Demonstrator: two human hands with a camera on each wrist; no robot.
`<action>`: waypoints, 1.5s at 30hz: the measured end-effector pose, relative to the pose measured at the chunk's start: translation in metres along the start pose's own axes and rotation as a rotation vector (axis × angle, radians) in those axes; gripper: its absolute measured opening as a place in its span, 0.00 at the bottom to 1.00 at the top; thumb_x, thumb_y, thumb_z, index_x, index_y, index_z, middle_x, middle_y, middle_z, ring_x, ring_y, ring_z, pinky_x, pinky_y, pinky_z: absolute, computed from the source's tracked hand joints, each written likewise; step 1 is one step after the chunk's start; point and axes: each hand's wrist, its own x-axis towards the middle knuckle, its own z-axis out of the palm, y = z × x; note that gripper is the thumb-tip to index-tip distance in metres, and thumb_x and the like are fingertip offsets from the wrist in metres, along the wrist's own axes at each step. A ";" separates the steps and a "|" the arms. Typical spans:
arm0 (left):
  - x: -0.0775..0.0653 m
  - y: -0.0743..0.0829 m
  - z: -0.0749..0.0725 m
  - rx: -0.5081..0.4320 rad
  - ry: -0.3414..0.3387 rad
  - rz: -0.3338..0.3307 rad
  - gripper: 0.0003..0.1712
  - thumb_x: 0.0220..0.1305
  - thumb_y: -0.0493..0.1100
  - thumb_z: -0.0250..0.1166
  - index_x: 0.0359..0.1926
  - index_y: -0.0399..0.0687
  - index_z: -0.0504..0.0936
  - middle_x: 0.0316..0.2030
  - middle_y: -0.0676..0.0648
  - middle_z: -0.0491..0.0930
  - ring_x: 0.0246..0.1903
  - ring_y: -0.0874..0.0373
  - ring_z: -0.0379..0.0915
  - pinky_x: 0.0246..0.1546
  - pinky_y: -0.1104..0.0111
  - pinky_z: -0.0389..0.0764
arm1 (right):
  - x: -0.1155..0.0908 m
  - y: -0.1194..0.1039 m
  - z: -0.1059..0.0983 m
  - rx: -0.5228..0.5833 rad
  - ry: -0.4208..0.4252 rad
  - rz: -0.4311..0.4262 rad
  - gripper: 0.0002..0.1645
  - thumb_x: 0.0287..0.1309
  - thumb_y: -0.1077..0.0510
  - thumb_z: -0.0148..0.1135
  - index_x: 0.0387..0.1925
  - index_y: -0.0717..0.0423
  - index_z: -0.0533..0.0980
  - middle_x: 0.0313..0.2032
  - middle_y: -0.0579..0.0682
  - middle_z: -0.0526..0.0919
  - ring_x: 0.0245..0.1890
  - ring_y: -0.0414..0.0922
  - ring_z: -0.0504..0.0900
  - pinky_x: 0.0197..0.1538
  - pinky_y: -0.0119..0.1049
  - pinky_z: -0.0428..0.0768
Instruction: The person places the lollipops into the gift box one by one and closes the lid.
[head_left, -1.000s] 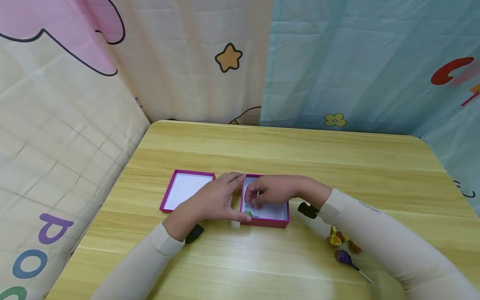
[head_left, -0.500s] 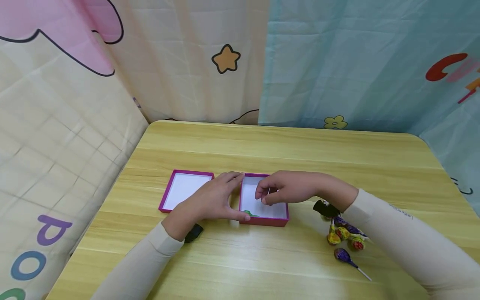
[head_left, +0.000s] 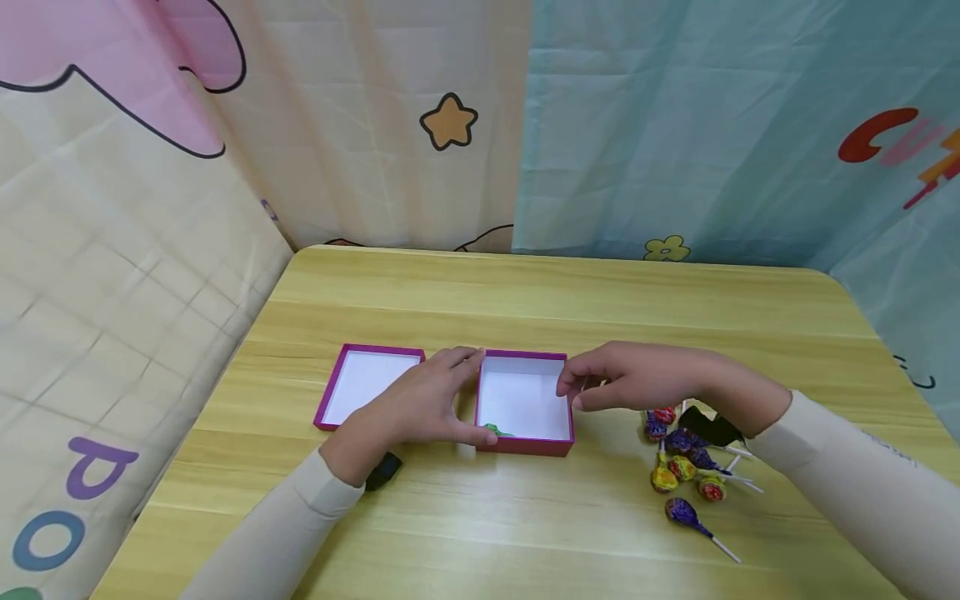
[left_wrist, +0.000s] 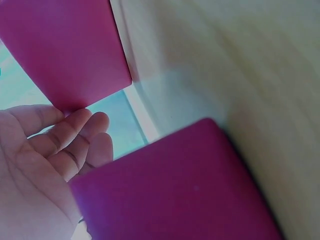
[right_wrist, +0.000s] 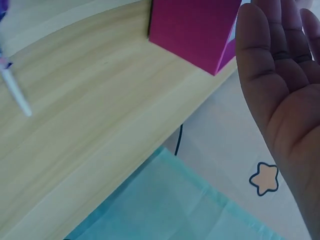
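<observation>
Our left hand [head_left: 423, 407] grips the purple box [head_left: 527, 447] by its left side, thumb near, fingers far. Our right hand [head_left: 639, 375], loose and released, hangs by its right wall. We see lollipops [head_left: 681, 468] farther right, a green item [head_left: 492, 428] inside, near left.

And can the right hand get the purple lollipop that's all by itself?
Probably yes: the right hand looks empty, and the purple lollipop lies apart from the other lollipops, with nothing seen covering it.

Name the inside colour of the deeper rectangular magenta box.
The deeper rectangular magenta box is white inside, shown best in the head view.
</observation>
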 end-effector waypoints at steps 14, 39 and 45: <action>-0.001 0.001 -0.001 -0.002 0.000 0.001 0.69 0.43 0.83 0.63 0.76 0.46 0.58 0.72 0.46 0.61 0.70 0.51 0.57 0.66 0.54 0.66 | -0.041 0.020 0.000 0.072 0.034 0.105 0.09 0.74 0.52 0.53 0.50 0.43 0.77 0.42 0.45 0.80 0.35 0.47 0.79 0.39 0.39 0.80; -0.001 -0.001 0.001 0.008 -0.007 -0.005 0.71 0.41 0.86 0.60 0.77 0.48 0.57 0.73 0.47 0.60 0.71 0.52 0.56 0.65 0.53 0.66 | -0.073 0.072 -0.005 0.058 0.091 0.149 0.07 0.70 0.60 0.57 0.46 0.54 0.78 0.42 0.49 0.82 0.41 0.46 0.81 0.40 0.37 0.80; -0.002 -0.001 0.001 0.004 -0.007 -0.006 0.71 0.41 0.86 0.61 0.77 0.49 0.56 0.73 0.47 0.60 0.71 0.52 0.56 0.65 0.52 0.66 | -0.072 0.079 -0.004 0.003 0.081 0.169 0.08 0.67 0.60 0.60 0.46 0.51 0.80 0.44 0.45 0.82 0.44 0.43 0.80 0.42 0.36 0.80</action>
